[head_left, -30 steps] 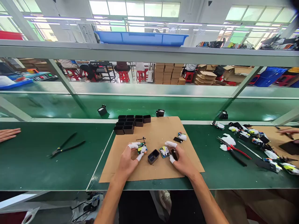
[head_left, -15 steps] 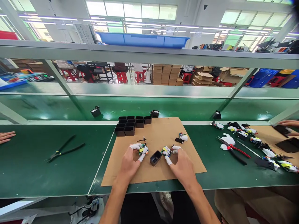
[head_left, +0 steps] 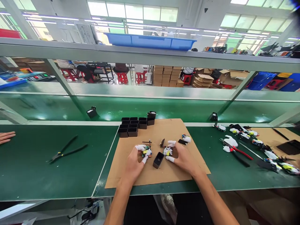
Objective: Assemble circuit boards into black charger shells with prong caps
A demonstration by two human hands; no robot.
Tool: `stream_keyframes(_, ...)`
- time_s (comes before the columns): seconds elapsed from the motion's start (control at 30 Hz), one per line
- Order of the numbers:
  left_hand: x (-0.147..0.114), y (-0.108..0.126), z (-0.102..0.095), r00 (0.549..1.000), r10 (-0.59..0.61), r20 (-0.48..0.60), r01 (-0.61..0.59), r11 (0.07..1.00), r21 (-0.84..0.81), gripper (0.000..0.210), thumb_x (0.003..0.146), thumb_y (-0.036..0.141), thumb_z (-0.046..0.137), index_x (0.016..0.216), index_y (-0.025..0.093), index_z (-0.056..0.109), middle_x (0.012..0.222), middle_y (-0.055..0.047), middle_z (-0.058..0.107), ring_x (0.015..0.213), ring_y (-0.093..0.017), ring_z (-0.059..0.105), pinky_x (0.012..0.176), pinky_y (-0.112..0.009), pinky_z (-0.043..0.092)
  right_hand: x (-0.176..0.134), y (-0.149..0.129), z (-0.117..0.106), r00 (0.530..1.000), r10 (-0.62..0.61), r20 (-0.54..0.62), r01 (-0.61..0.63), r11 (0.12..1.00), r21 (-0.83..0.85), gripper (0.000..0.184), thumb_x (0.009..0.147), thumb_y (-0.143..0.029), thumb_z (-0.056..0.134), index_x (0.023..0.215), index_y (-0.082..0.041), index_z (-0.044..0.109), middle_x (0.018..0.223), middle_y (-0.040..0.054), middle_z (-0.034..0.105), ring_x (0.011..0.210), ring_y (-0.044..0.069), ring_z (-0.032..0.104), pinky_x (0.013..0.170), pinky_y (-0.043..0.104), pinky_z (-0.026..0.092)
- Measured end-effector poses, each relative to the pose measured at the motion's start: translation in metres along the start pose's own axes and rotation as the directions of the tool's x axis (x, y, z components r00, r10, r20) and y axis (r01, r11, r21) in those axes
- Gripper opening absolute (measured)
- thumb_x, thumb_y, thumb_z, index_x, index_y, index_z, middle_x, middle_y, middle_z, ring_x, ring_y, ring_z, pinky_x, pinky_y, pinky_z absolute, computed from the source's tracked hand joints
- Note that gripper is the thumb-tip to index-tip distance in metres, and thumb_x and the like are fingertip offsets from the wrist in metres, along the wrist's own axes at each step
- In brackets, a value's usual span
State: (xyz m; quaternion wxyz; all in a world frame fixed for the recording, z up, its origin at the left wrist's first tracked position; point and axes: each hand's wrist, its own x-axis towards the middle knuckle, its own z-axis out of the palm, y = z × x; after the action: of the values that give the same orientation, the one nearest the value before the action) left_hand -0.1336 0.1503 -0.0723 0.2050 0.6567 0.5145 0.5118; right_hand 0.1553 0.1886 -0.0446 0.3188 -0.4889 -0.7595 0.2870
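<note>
Both forearms are cut off at the bottom of the view. The left hand [head_left: 134,164], its fingertips covered in white, is clamped on the left circuit board [head_left: 147,152], hiding one side of it. The right hand [head_left: 182,157] has thumb and fingers closed about the right circuit board [head_left: 167,152]; whether either board touches the cardboard [head_left: 168,129] beneath is hard to tell. Between them an open black case [head_left: 158,160] rests on the cardboard, its interior too dark to read.

To the left, long-handled pliers [head_left: 62,153] lie splayed on the green surface [head_left: 70,175]; another person's hand [head_left: 7,136] is cut off by the frame edge. At right, red-and-black pliers [head_left: 241,156] lie near overlapping boards that partly hide one another. Farther back, black cases [head_left: 132,126] stand grouped, the front ones masking those behind. Beyond, a shelf beam [head_left: 150,56] conceals the upper bodies of seated people.
</note>
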Motion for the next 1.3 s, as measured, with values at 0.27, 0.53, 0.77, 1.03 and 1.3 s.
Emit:
stream_keyframes(0.27, 0.003, -0.004, 0.002, 1.000, -0.012, 0.006, 0.012, 1.000, 0.007, 0.023, 0.090, 0.016, 0.070, 0.109, 0.028, 0.064, 0.117, -0.006, 0.078, 0.110, -0.026, 0.080, 0.093, -0.044, 0.069, -0.009, 0.010, 0.000, 0.998, -0.066, 0.010, 0.064, 0.990, 0.127, 0.045, 0.095, -0.024, 0.068, 0.140, -0.028, 0.062, 0.137, 0.0080, 0.075, 0.129, 0.028, 0.073, 0.116, 0.050, 0.060)
stream_keyframes(0.53, 0.002, 0.001, 0.000, 1.000, -0.009, 0.014, 0.008, 1.000, 0.016, 0.019, 0.090, 0.016, 0.070, 0.102, 0.028, 0.060, 0.122, -0.008, 0.077, 0.120, -0.029, 0.077, 0.100, -0.048, 0.068, -0.012, 0.014, 0.000, 0.996, -0.086, -0.028, 0.089, 0.983, 0.162, 0.048, 0.093, -0.021, 0.068, 0.141, -0.029, 0.061, 0.142, 0.0087, 0.073, 0.134, 0.029, 0.070, 0.121, 0.053, 0.056)
stream_keyframes(0.77, 0.002, 0.002, 0.001, 1.000, -0.009, -0.001, 0.009, 1.000, -0.012, 0.021, 0.091, 0.019, 0.072, 0.099, 0.028, 0.055, 0.127, -0.010, 0.078, 0.123, -0.029, 0.078, 0.102, -0.051, 0.069, -0.015, 0.020, 0.002, 0.994, -0.090, -0.061, 0.099, 0.980, 0.173, 0.076, 0.096, -0.024, 0.070, 0.164, -0.034, 0.039, 0.150, 0.0082, 0.071, 0.140, 0.029, 0.068, 0.124, 0.057, 0.053)
stream_keyframes(1.03, 0.001, 0.001, 0.001, 1.000, 0.004, 0.005, -0.004, 1.000, 0.010, 0.021, 0.092, 0.018, 0.071, 0.098, 0.028, 0.054, 0.126, -0.009, 0.078, 0.128, -0.030, 0.076, 0.105, -0.052, 0.067, -0.014, 0.025, 0.004, 0.996, -0.083, -0.044, 0.089, 0.984, 0.156, 0.074, 0.093, -0.021, 0.070, 0.162, -0.034, 0.046, 0.151, 0.0077, 0.070, 0.140, 0.029, 0.068, 0.125, 0.058, 0.052)
stream_keyframes(1.3, 0.003, 0.003, -0.001, 1.000, 0.015, 0.018, -0.016, 0.999, 0.044, 0.022, 0.090, 0.015, 0.070, 0.097, 0.028, 0.054, 0.125, -0.010, 0.078, 0.128, -0.030, 0.076, 0.104, -0.050, 0.066, -0.015, 0.027, 0.004, 0.996, -0.071, -0.056, 0.078, 0.988, 0.130, 0.071, 0.091, -0.021, 0.070, 0.158, -0.032, 0.051, 0.150, 0.0075, 0.069, 0.139, 0.031, 0.067, 0.123, 0.056, 0.054)
